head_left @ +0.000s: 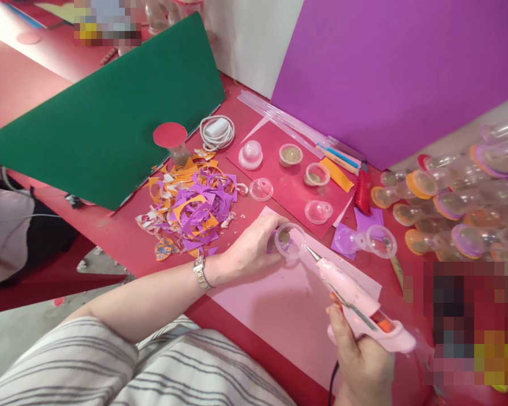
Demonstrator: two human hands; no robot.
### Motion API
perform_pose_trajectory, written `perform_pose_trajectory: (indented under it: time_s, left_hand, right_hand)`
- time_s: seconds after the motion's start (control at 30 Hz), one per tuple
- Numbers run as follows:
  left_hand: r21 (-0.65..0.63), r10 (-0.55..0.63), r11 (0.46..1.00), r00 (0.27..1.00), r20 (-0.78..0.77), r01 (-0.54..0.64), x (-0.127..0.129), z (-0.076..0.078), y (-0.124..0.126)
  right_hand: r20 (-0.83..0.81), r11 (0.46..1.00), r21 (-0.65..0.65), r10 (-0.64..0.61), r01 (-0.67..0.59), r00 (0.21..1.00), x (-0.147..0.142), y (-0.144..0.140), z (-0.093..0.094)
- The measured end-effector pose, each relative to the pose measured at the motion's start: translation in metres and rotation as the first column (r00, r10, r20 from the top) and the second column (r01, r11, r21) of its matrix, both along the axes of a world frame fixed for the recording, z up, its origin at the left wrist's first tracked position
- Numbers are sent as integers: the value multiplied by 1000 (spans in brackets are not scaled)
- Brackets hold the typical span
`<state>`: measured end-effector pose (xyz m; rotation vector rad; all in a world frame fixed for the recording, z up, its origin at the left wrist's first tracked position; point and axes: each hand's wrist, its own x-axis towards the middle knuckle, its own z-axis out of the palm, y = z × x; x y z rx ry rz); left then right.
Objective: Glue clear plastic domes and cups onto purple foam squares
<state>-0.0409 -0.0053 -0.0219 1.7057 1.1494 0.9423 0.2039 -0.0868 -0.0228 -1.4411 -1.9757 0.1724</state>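
My left hand (pixel 252 243) is closed around a clear plastic cup (pixel 297 241), tipped so its round rim faces the right. Something brownish lies inside it. My right hand (pixel 362 361) grips a pink hot glue gun (pixel 353 296) by its handle, its metal nozzle right by the cup's rim; whether they touch I cannot tell. Both are over a pale pink sheet (pixel 271 316). Beyond, on a red sheet (pixel 279 183), stand a cup with brownish contents (pixel 290 154) and a similar cup (pixel 316 176), with clear domed pieces (pixel 319 212) nearby.
A heap of purple and orange paper scraps (pixel 205 211) lies left, near a coiled white cable (pixel 217 132). Clear sticks (pixel 279 115) lie at the back. Joined cups (pixel 358 242) rest on purple paper; several more are stacked right (pixel 452 203). Green (pixel 122 107) and purple (pixel 389 73) boards stand behind.
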Motion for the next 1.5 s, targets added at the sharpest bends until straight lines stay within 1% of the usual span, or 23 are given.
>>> perform_pose_trajectory:
  time_s: [0.13,0.2,0.27,0.4,0.47,0.63,0.67,0.8,1.03,1.13,1.23,1.37,1.5]
  left_hand:
    - [-10,21,1000,1000,19,-21,0,-3,0]
    - [-12,19,1000,999,33,-19,0,-5,0]
    - [-10,11,1000,999,42,-11,0,-5,0]
    - [-13,-2,1000,1000,28,2,0,-3,-1]
    - [-14,-10,1000,1000,20,11,0,-2,0]
    - [5,-37,999,999,3,37,0,-2,-1]
    - [9,-41,999,999,5,41,0,-2,-1]
    - [17,-61,998,998,18,61,-1,-1,-2]
    - [12,-93,996,995,19,93,-1,0,-2]
    - [14,-102,995,995,22,102,-1,0,-2]
    - [12,-96,995,995,15,96,0,0,-1]
    - [5,-83,997,996,16,83,-1,-2,-1]
    - [-5,-82,997,996,45,82,-1,-4,-1]
  right_hand:
    - [-25,1000,-17,9,-10,1000,0,0,1]
    - [-49,999,-13,36,-36,998,-2,1,2]
    - [-57,999,-5,34,-34,998,-3,2,4]
    - [0,1000,-12,10,-10,1000,-3,2,5]
    - [-2,1000,-15,5,-5,1000,-1,2,4]
    - [33,995,24,92,-93,995,4,3,1]
    - [33,995,29,93,-93,995,3,3,2]
    - [-28,999,18,35,-34,999,-2,3,3]
    - [-64,1000,-14,3,-4,998,-4,3,5]
    - [-60,1000,-13,22,-23,998,-3,3,5]
    - [-34,999,17,44,-43,998,-3,3,5]
    - [-24,999,12,36,-36,999,-1,3,3]
    - [16,994,35,102,-102,995,4,4,3]
